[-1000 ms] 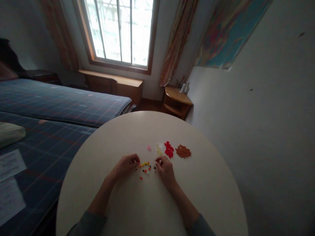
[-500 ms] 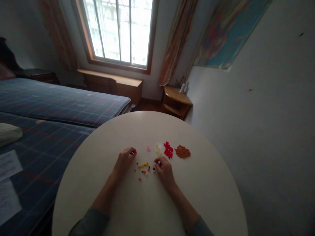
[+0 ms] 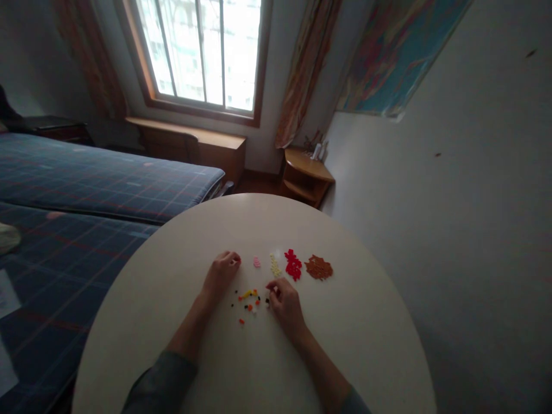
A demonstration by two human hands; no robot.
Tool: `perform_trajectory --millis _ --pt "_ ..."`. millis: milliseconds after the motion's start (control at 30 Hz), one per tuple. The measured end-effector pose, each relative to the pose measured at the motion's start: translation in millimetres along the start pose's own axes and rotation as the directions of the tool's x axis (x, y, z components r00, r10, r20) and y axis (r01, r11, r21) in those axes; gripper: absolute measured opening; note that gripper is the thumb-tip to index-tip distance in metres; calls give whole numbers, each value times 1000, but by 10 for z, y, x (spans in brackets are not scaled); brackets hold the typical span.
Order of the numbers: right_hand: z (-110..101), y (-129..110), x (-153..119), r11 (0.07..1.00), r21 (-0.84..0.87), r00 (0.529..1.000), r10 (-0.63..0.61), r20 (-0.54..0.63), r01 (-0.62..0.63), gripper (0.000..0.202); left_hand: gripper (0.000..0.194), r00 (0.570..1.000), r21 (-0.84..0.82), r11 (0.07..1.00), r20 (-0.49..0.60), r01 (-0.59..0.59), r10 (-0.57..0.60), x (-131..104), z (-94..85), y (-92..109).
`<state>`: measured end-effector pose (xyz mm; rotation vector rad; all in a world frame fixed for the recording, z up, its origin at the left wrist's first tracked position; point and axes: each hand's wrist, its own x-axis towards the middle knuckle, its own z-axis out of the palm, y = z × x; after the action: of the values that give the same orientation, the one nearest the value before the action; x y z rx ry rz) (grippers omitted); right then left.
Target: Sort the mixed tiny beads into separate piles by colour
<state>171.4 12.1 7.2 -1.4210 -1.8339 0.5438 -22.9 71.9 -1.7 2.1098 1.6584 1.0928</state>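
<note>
My left hand (image 3: 222, 271) rests on the white round table (image 3: 259, 368), left of the small pieces. Its fingers are curled into a pinch, with a reddish spot at the tips too small to identify. Across from it my right hand (image 3: 285, 302) has thumb and fingers drawn together; anything between them is hidden. Dark and white bits (image 3: 267, 302) lie by its fingertips. Between the hands are scattered small pieces: a yellow piece (image 3: 247, 294), orange bits (image 3: 250, 308), an orange-red piece (image 3: 241, 321) and several black ones.
Beyond the hands sit sorted groups of small pieces: pink (image 3: 257, 262), pale yellow (image 3: 275, 265), a red pile (image 3: 293, 265) and a brown pile (image 3: 319, 268). A plaid mattress (image 3: 107, 172) stands left of the table, a wooden corner shelf (image 3: 308, 167) behind, a wall at right.
My left hand has shifted slightly away from the scattered pieces, towards the far side. My right hand stays near the dark and white bits. The whole view has shifted slightly.
</note>
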Motion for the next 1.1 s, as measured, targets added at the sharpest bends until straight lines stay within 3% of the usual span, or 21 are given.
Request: perform_trajectory --millis 533,767,933,1100 --pt "-13 -32 -5 999 -17 999 31 40 -30 21 11 998 86 995 11 56 -57 77 28 30" --pt "-8 -12 -8 999 -27 999 26 42 -24 21 11 999 -55 998 -13 39 -40 40 25 -46" --pt "7 25 -9 1000 15 998 -7 70 6 20 8 992 -118 989 -83 89 -99 -40 -65 -30" --pt "21 61 -10 999 35 997 -28 75 25 17 11 990 -127 985 -53 120 -127 -204 -141 42"
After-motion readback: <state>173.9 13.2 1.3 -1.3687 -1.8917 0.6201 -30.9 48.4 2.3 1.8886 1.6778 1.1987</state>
